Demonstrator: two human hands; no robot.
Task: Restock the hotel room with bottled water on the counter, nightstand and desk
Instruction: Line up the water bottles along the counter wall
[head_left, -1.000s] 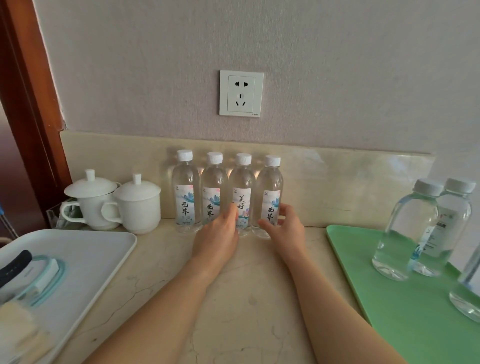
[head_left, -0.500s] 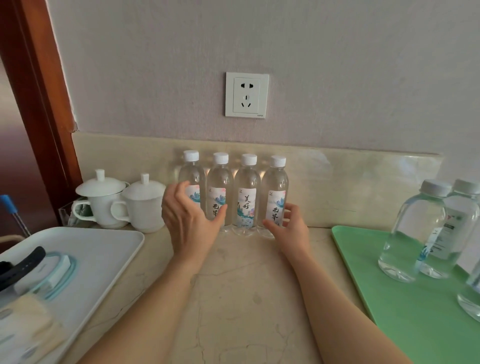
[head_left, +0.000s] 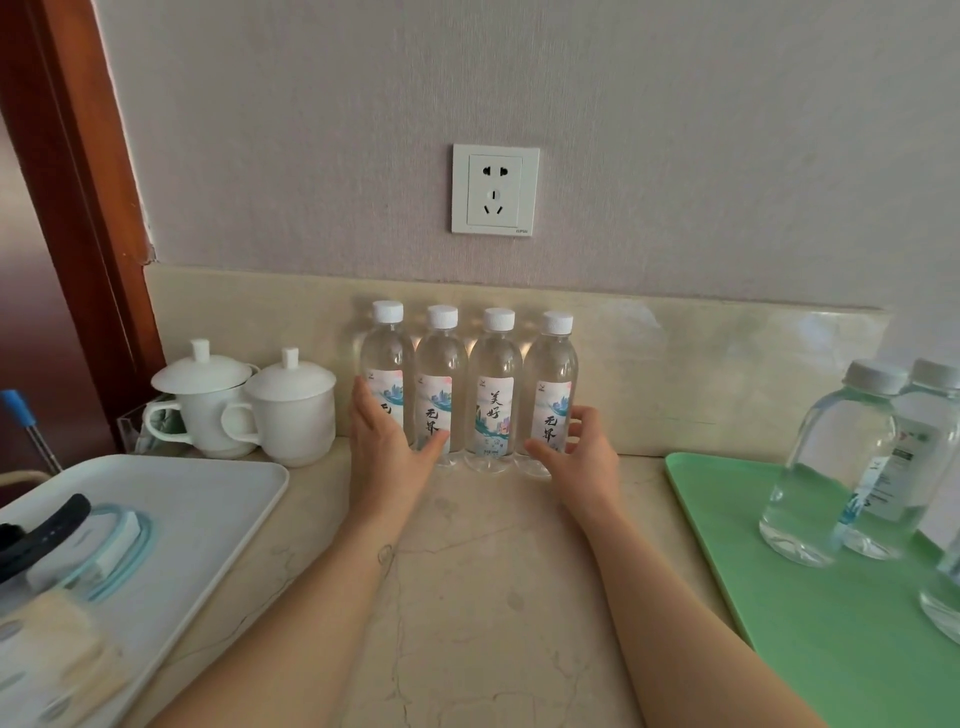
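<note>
**Bracketing the four bottles (head_left: 493, 364) below the wall socket (head_left: 495, 189)**

They stood upright in a tight row, white caps up, directly beneath the socket. My left hand (head_left: 387, 452) lay flat with straight fingers against the outer side of the leftmost bottle (head_left: 387, 353), thumb across the front. My right hand (head_left: 579, 457) curled round the rightmost bottle (head_left: 557, 374), thumb in front. The labels faced me: 无界 on the second and fourth, 美好 on the third, with the first half hidden by my fingers. Bare counter (head_left: 493, 597) lay open below the socket, hemmed by a white tray (head_left: 208, 519) to its lower left and a green tray (head_left: 831, 649) to its lower right carrying larger bottles (head_left: 831, 457), their print unreadable.
</note>
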